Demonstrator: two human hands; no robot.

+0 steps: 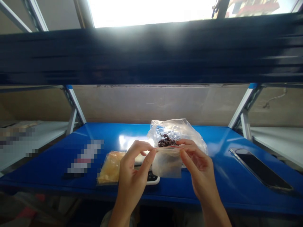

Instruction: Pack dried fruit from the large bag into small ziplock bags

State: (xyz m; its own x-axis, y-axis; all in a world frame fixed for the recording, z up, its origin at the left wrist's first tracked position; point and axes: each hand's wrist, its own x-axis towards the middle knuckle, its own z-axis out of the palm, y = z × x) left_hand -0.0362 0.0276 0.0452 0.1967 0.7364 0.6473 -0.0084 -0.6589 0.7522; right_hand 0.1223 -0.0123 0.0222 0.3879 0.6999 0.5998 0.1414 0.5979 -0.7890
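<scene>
Between my two hands is a small clear zip bag [167, 164] with a red line along its top edge. My left hand [135, 167] pinches the bag's left top corner between thumb and fingers. The right top corner is gripped the same way by my right hand [197, 160]. Behind it lies a larger clear plastic bag [191, 135] with dark brown dried pieces [167, 141] in it. Partly hidden below my left hand and the small bag is a white scale [153, 180] with dark buttons. I cannot make out anything inside the small bag.
Left of the scale lies a stack of yellowish plastic packets [111, 167]. A phone [260, 168] rests on the right of the blue table [220, 189]. Farther left is a blurred-out item [85, 157]. A dark blue shelf beam [151, 56] crosses overhead, with metal posts [243, 107] at both sides.
</scene>
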